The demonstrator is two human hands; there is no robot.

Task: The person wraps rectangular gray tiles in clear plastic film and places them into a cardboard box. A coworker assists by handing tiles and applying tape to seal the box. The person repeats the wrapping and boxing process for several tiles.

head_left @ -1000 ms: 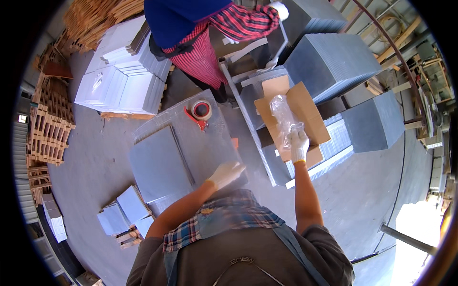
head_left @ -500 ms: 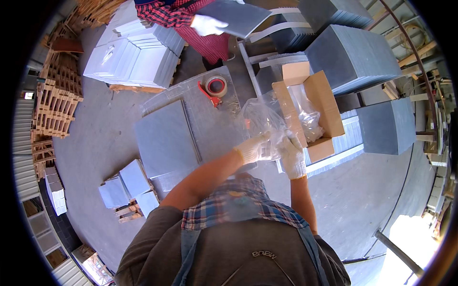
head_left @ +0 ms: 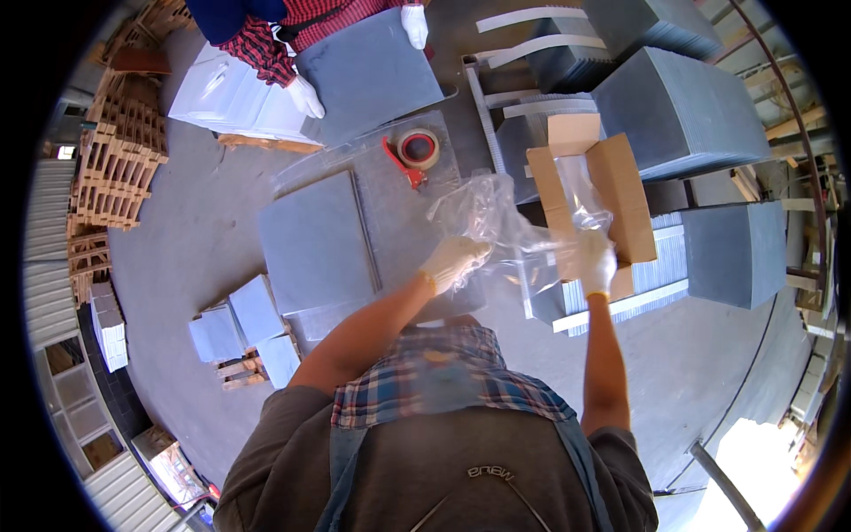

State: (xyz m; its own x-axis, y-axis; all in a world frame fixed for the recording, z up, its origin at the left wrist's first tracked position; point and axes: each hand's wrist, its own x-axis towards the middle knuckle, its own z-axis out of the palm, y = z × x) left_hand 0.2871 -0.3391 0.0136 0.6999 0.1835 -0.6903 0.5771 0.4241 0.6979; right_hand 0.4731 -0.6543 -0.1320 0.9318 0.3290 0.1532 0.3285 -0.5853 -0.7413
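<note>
My gloved left hand [head_left: 457,262] is closed on a crumpled clear plastic bag [head_left: 487,206] in front of my chest. The bag's loose film stretches right to my gloved right hand [head_left: 596,263], which is blurred and appears closed on the film. That hand is over the near end of an open cardboard box [head_left: 633,197]. More clear plastic [head_left: 581,191] lies inside the box. Left of the bag, a red tape dispenser with a tape roll [head_left: 417,151] rests on a film-covered table [head_left: 399,208]. Grey square panels [head_left: 315,239] are stacked on the table's left side.
Across the table, a co-worker's gloved hands [head_left: 306,96] hold a large grey panel [head_left: 372,75]. Panel stacks stand at right [head_left: 678,111] and on a pallet at left [head_left: 257,324]. White-wrapped stacks [head_left: 226,93] and wooden pallets [head_left: 120,160] are farther left.
My right hand has moved right, away from the left, to the box, drawing the bag's film out between them. The co-worker's panel has shifted left and turned flatter.
</note>
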